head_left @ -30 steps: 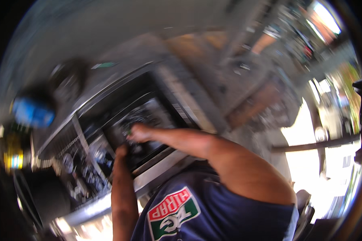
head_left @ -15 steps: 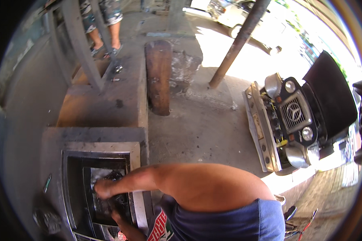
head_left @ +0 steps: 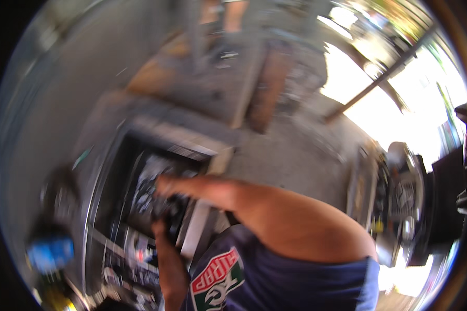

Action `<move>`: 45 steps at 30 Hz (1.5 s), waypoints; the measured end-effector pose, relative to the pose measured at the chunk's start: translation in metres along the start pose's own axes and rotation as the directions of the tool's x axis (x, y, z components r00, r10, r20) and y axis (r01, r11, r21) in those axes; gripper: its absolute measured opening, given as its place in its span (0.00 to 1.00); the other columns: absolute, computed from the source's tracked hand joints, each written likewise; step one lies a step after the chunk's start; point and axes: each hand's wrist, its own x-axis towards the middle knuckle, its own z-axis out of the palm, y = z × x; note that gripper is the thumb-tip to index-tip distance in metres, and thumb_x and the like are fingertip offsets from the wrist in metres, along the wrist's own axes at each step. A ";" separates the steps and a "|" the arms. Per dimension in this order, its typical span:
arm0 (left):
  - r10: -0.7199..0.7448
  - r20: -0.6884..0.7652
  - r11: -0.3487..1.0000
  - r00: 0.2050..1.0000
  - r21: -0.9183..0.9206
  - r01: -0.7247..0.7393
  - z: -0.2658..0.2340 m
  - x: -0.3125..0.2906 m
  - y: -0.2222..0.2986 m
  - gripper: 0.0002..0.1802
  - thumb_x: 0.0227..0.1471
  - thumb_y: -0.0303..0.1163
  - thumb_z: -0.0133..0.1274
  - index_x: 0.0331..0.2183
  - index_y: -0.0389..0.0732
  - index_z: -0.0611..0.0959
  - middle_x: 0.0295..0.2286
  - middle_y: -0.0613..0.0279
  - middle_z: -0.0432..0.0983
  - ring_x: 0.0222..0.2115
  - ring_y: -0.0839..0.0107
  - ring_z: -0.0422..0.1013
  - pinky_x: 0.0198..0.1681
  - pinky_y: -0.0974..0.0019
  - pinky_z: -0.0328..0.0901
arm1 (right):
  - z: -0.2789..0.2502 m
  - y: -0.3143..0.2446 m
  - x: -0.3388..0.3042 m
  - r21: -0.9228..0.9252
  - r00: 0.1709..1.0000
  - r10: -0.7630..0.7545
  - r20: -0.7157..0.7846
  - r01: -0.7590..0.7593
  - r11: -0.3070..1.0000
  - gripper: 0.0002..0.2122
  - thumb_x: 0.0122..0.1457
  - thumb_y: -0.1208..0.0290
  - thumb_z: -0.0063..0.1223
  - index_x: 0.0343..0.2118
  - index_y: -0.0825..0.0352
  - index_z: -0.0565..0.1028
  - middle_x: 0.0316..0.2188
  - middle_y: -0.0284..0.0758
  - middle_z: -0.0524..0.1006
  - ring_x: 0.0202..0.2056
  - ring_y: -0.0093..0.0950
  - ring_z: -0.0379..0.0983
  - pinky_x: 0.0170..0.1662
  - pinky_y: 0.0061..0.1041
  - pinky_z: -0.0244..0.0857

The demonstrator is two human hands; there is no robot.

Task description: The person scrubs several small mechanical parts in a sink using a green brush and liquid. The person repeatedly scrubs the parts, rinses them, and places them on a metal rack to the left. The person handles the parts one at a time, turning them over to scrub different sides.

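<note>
A metal-framed sunken basin lies at the left, tilted in the picture. My right arm reaches across into it, and my right hand is over a dark, wet-looking lumpy thing whose kind I cannot make out. Below it, my left hand touches or nearly touches the same dark thing from the near side. Motion blur smears the fingers of both hands, so their grip does not show. Shiny, mottled matter lies in the basin around the right hand.
Beside the basin's near end is a compartment of small mixed items. A blue-topped container stands at the lower left. Beyond lie a brown log-like block and a slanted post. A vehicle front is at the right; a person's legs show at the top.
My view has swung, so the basin and surroundings have shifted and tilted, and blur has grown. Both hands stay at the basin. The blue-topped container has come into view.
</note>
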 end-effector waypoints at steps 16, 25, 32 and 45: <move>-0.041 -0.136 0.969 0.990 0.235 0.072 -0.007 -0.048 0.044 0.60 0.41 0.57 0.74 0.65 0.29 0.68 0.60 0.38 0.73 0.63 0.50 0.68 0.67 0.58 0.62 | -0.054 -0.032 -0.031 0.000 0.914 -0.359 0.188 0.365 0.931 0.13 0.61 0.57 0.67 0.41 0.61 0.86 0.43 0.39 0.86 0.47 0.38 0.83 0.54 0.37 0.74; -0.038 -0.085 0.969 0.996 0.241 0.057 -0.009 -0.047 0.043 0.60 0.44 0.57 0.73 0.65 0.26 0.68 0.60 0.36 0.72 0.63 0.50 0.68 0.67 0.58 0.61 | -0.060 -0.022 -0.026 0.243 0.833 -0.390 0.391 0.315 0.917 0.14 0.64 0.57 0.63 0.43 0.62 0.85 0.43 0.40 0.86 0.47 0.38 0.82 0.53 0.37 0.74; 0.000 -0.236 1.000 0.972 0.006 0.001 0.009 -0.054 0.059 0.55 0.48 0.56 0.71 0.65 0.31 0.70 0.58 0.37 0.74 0.61 0.50 0.71 0.65 0.59 0.64 | -0.045 0.009 0.020 -0.022 0.991 0.037 0.131 -0.034 0.999 0.13 0.64 0.62 0.62 0.41 0.67 0.85 0.35 0.46 0.85 0.39 0.47 0.84 0.46 0.40 0.76; -0.042 -0.251 0.969 0.967 0.225 0.101 0.009 -0.037 0.059 0.48 0.45 0.57 0.68 0.59 0.33 0.78 0.54 0.40 0.78 0.56 0.48 0.75 0.60 0.56 0.70 | -0.044 -0.055 0.013 0.113 0.981 -0.156 0.113 0.143 0.983 0.16 0.63 0.56 0.64 0.32 0.67 0.84 0.29 0.49 0.83 0.37 0.48 0.83 0.45 0.43 0.76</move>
